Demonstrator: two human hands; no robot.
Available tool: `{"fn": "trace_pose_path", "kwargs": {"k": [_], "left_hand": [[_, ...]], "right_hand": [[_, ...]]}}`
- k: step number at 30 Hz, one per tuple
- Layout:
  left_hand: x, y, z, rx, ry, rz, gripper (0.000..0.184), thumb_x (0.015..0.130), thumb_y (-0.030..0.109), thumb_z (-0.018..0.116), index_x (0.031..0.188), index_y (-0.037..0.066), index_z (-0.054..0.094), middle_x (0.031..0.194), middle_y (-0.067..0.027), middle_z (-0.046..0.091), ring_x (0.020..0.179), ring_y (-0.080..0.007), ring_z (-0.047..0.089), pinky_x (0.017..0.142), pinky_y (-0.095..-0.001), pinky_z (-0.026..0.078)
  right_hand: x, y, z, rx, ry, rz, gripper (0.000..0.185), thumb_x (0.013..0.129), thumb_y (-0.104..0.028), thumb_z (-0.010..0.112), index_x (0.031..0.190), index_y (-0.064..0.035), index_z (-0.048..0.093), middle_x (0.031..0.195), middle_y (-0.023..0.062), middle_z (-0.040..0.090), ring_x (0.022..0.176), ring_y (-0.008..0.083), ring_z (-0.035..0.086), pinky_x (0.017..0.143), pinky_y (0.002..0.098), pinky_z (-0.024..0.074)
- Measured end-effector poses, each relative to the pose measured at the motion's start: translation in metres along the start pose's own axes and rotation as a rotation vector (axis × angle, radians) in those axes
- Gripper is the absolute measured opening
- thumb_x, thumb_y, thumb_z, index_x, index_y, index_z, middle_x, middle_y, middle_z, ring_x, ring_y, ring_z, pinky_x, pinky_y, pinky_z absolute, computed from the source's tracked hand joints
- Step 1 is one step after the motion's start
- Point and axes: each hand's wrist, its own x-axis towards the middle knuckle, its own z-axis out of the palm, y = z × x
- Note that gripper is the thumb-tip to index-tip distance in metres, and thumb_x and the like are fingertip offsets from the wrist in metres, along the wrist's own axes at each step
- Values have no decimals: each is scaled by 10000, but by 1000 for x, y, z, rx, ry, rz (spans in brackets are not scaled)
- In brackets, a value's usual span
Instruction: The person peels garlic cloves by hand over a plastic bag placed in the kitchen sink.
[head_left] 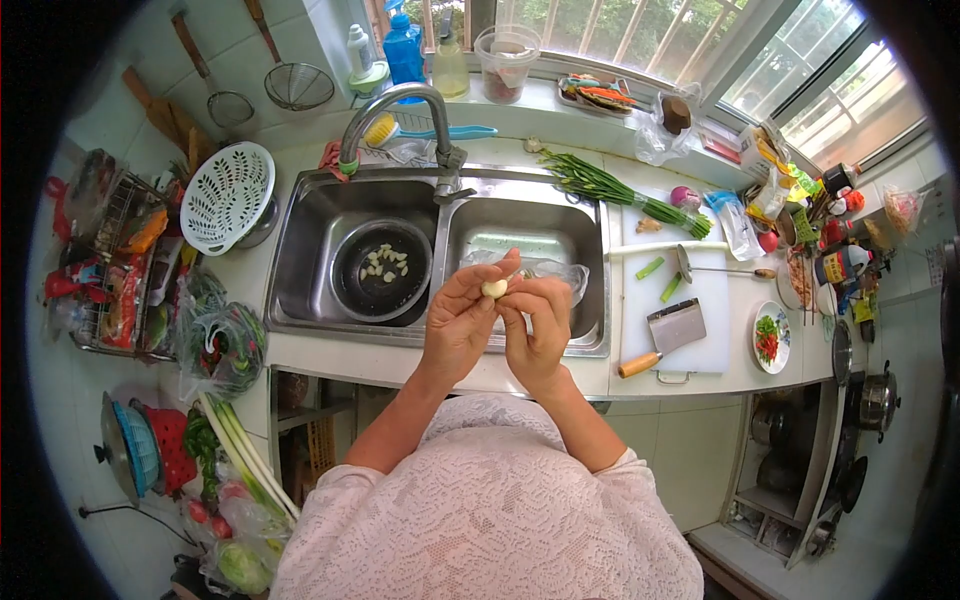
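Between the fingertips of both hands is a pale garlic clove (494,289), held up over the front of the sink's right basin. My left hand (462,318) pinches it from the left. From the other side, my right hand (537,325) is closed with its thumb and fingertips at the clove. A dark round bowl (350,290) sits in the left basin, with several peeled garlic cloves (384,264) inside it. Behind my hands, a clear plastic bag (568,272) lies in the right basin (470,222), partly hidden by them.
To the right, a cleaver (677,326) lies on a white cutting board (706,358) near green pieces and a skimmer. Green stalks (610,186) lie behind. A plate of chopped peppers (768,338) stands farther right. The faucet (440,150) arches over the sink; a white colander (228,198) stands left.
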Motion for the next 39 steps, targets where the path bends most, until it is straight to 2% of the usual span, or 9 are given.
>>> {"fn": "trace_pose_path", "kwargs": {"k": [4,7,14,16,25,29,31,34,39], "left_hand": [[0,3,1,-43,16,-9,312,911,-69,431,1197,7,532,1332,-163,501,1343,-244,355,1117,-404,316],[-2,4,2,-48,42,-43,299,902,-48,466,1182,27,536,1335,-167,499,1374,-278,296,1128,-411,288],[-5,4,-3,-13,1,-54,303,902,-61,460,1185,17,535,1337,-167,500,1375,-270,296,1115,-390,298],[-6,5,-5,31,-42,-59,300,905,-66,453,1182,11,535,1328,-166,509,1371,-271,305,1113,-385,298],[-4,5,-6,137,-83,-43,288,913,-58,444,1177,6,538,1314,-173,521,1352,-275,343,1106,-393,305],[-6,2,-1,124,-20,-47,295,916,-50,446,1194,6,530,1331,-182,501,1341,-271,362,1103,-387,309],[-6,0,0,54,53,-60,296,930,-18,445,1216,6,517,1351,-195,473,1334,-269,371,1101,-384,319],[-2,4,4,-20,98,-80,294,955,7,407,1234,-7,500,1388,-187,427,1324,-250,381,1097,-352,341],[0,11,10,-210,156,-114,313,954,10,393,1257,-37,451,1403,-203,395,1344,-282,342,1118,-380,325]], "right_hand": [[-3,-2,-1,91,19,92,137,765,11,687,860,-41,602,907,79,576,847,230,520,744,314,422],[0,-3,-2,43,0,88,141,766,7,691,866,-39,602,906,82,576,844,228,524,740,309,424],[0,-1,-1,38,-1,85,144,762,13,689,863,-41,602,885,73,579,827,228,527,730,313,427],[1,-1,-2,80,-17,86,144,736,14,687,836,-41,600,873,76,585,816,252,516,740,350,398],[3,1,-4,66,-39,78,97,768,-15,663,826,-44,590,853,76,578,792,255,508,736,362,373],[1,0,-2,36,-37,80,86,787,-29,649,831,-45,577,853,78,569,792,262,503,733,369,368],[1,-2,-2,-1,-59,64,91,793,-20,661,813,-36,574,869,82,556,804,241,495,708,326,405],[0,-2,-3,5,-89,18,92,804,-23,649,816,-38,558,874,84,554,795,243,490,700,324,400],[-4,1,-2,31,-77,83,93,820,-31,638,838,-39,547,878,87,553,816,244,501,735,327,403]]}}
